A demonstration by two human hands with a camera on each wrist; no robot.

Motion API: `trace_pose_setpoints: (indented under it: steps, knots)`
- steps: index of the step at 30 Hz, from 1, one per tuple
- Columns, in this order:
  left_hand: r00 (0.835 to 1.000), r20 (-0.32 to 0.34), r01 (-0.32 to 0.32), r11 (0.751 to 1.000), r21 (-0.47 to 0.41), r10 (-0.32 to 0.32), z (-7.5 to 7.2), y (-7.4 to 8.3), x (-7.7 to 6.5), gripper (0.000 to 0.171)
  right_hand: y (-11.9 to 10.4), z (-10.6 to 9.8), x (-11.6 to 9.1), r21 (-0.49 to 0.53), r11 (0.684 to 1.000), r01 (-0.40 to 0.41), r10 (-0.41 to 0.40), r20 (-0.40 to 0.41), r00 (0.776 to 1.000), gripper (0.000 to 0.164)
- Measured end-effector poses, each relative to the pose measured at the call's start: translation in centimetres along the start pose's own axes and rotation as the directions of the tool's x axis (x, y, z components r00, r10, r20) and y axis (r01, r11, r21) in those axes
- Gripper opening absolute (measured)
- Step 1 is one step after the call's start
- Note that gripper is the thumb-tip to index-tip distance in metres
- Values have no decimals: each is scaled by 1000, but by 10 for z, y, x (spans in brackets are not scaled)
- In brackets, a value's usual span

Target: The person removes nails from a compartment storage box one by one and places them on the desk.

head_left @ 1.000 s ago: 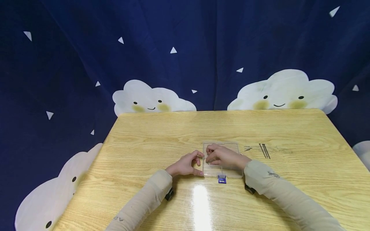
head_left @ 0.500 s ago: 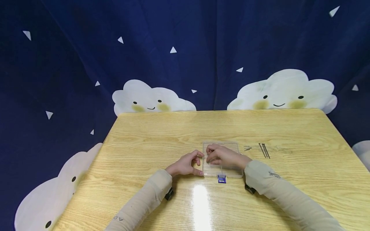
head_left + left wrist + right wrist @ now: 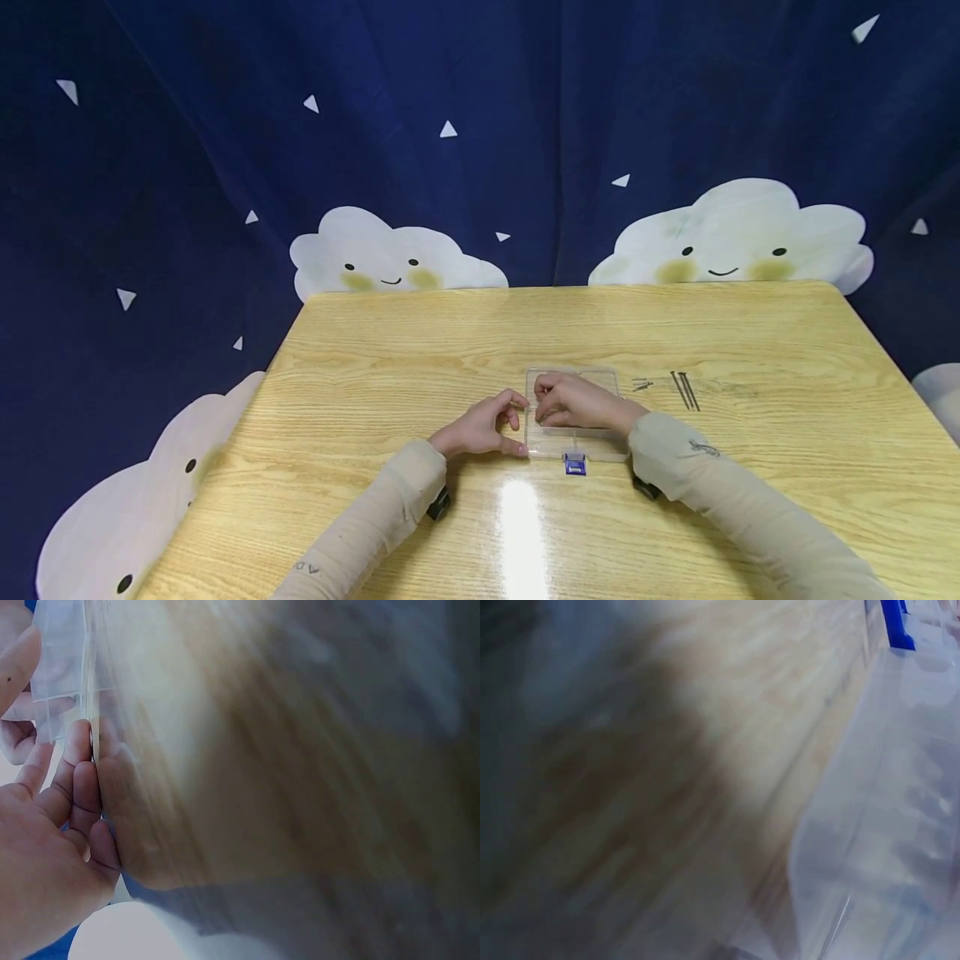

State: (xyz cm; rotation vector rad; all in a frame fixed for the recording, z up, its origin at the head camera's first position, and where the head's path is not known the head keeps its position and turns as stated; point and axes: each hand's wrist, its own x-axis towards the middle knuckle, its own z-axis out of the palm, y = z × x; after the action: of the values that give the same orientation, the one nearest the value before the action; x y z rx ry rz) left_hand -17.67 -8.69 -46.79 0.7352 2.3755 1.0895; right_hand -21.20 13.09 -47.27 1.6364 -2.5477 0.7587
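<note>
A clear plastic compartment box lies on the table, with a blue latch at its front edge. My left hand touches the box's left side, its thumb at the front corner and a forefinger farther back. In the left wrist view the other fingertips are bent against or close to the clear wall. My right hand reaches down inside the box at the left, its fingers bent. Whatever may lie between those fingertips is hidden. The right wrist view shows the clear wall and the latch.
Several short screws or nails lie just right of the box. Farther right are a few long dark screws or nails, side by side. The wooden table meets a dark blue curtain with cloud prints behind.
The right wrist and sleeve have shifted very slightly up and to the left, while the fingers stay at the same spot in the box. The left hand has not moved.
</note>
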Motion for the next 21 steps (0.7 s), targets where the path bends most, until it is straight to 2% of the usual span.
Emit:
trace_pose_setpoints:
  steps: [11,18,21]
  knots:
    - [1000,-1,-5,1000,11,5,0,0,1,57,-4,1,0,87,996,-26,29,-25,999,6]
    - [1000,2,8,1000,7,-8,0,0,1,58,-5,1,-2,154,982,-111,114,-10,993,5]
    - [1000,-1,8,1000,14,-8,0,-1,1,58,-4,2,-3,182,977,-114,120,-22,993,5]
